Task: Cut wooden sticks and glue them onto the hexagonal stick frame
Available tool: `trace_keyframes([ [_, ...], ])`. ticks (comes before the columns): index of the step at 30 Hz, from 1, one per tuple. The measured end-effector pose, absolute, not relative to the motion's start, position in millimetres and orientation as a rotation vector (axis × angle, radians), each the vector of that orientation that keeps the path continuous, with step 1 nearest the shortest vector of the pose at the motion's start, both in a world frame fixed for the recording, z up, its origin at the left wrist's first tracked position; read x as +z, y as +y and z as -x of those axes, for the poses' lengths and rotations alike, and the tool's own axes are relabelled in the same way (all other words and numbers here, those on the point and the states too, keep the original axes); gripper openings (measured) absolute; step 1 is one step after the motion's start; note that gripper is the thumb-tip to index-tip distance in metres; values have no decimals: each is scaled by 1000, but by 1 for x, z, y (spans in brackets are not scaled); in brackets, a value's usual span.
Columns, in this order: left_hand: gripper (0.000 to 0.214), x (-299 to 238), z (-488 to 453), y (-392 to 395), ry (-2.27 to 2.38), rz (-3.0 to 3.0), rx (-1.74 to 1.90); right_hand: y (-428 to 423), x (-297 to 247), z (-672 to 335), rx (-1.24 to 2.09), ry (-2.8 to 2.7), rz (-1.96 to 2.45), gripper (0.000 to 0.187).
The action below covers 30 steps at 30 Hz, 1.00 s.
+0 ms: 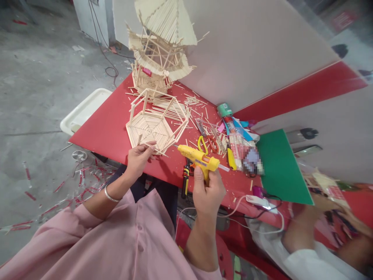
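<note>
An octagonal frame of thin wooden sticks [151, 130], with a woven-looking base and upright posts under a stick ring, sits near the table's edge. My left hand [139, 158] is closed in a pinch on its near rim; whether a loose stick is also between the fingers I cannot tell. In my right hand [208, 190] is a yellow hot glue gun [199, 157], gripped by its handle. Its nozzle points left at the frame's right near corner, a short way off. A clear glue stick [223, 167] juts from the gun's rear.
Behind stands a tiered stick model [163, 50]. Loose sticks [195, 101], yellow-handled scissors [202, 144], pliers [185, 181] and a yellow cutter [231, 157] lie on the red table [99, 128]. A green board [284, 167] is at right, beside another person's arm [303, 225].
</note>
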<state>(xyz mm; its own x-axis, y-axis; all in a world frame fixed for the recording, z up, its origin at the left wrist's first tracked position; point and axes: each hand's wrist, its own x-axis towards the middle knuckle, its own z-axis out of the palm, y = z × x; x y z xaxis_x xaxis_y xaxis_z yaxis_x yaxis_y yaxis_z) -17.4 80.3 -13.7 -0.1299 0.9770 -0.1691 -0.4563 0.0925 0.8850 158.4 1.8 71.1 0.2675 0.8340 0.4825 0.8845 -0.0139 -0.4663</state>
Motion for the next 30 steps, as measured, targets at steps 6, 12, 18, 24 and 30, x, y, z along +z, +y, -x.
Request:
trace_keyframes([
  [6,28,-14,18,80,1024,-683,1408,0,84,-159,-139,-1685,1802,28],
  [12,26,-14,20,81,949,-557,1386,2,90,-159,-270,-1778,1774,24],
  [18,31,-14,22,80,906,-478,1389,6,92,-158,-376,-1828,1753,25],
  [24,28,-12,22,79,900,-468,1419,3,96,-155,-371,-1868,1739,22],
  [30,29,-8,21,80,864,-428,1407,5,99,-152,-379,-1883,1737,22],
])
